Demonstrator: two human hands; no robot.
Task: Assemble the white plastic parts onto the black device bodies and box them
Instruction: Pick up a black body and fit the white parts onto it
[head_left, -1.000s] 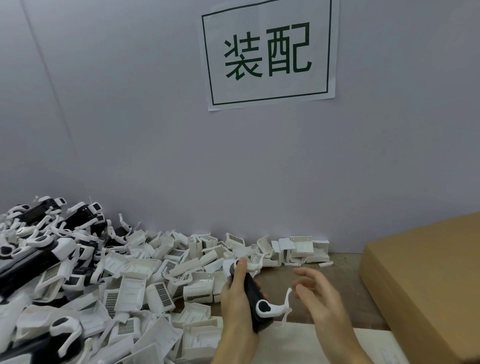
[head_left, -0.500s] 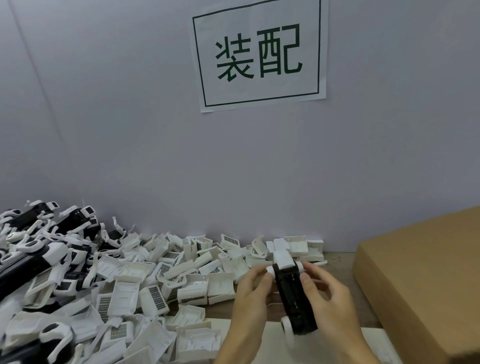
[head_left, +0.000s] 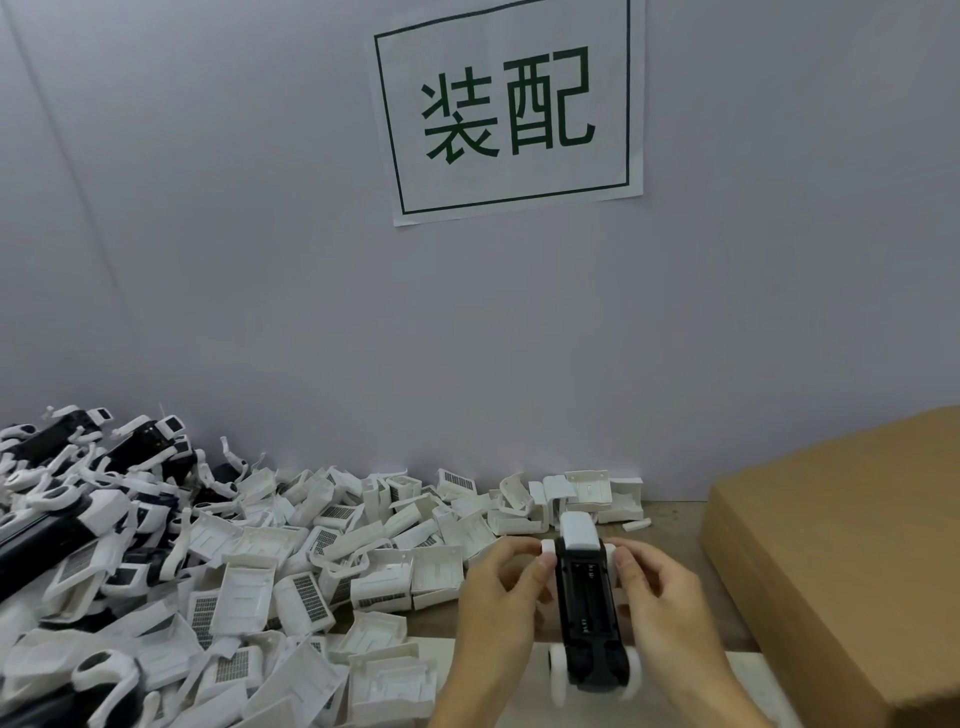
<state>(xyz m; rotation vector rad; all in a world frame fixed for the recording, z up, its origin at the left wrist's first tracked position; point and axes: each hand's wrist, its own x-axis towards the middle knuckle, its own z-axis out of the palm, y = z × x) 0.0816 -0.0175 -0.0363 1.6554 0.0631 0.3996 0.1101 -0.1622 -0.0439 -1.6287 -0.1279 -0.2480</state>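
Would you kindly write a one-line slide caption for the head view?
Both hands, left and right, grip a black device body beside a pile of white plastic parts.

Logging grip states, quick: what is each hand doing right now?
Left hand: pinching the black device body from its left side.
Right hand: gripping the same body's right side.

I see my left hand (head_left: 506, 597) and right hand (head_left: 657, 597) gripping a long black plastic device body (head_left: 589, 618) with a white plastic cap (head_left: 577, 531), between the heap of white plastic parts (head_left: 291, 561) and the brown cardboard box (head_left: 852, 545).
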